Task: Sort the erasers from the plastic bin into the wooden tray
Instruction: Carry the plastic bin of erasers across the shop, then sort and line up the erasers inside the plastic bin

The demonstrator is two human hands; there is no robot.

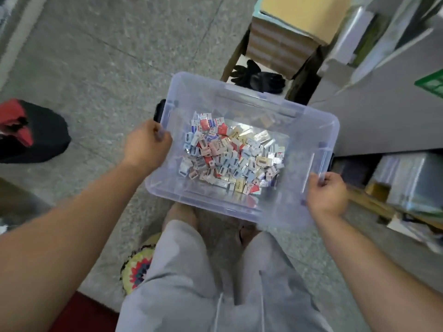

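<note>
While the left hand [146, 142] closes its grip over the rim at the left short end, the plastic bin [311, 130] hangs in the air above the person's knees and the floor [96, 68], resting on nothing; its mouth faces straight up and its long axis runs crosswise, from one hand to the other, dipping a little toward the right. The walls look thin and clear, so I judge the bin light but somewhat flexible; it is best taken at the stiffened rim of the short ends, near the dark latches, not by the long walls, which may bow. The erasers [230, 156] lie in a loose heap on the middle of the bin's floor, spreading toward its near long edge; they are small, wrapped blocks pointing every way, with no common direction. Each is likely light and firm with a slick wrapper, so a pinch across the narrow sides should suit, and a tilt would send them sliding. The right hand [327, 195] wraps its grip round the rim at the right short end. No wooden tray is in view.
</note>
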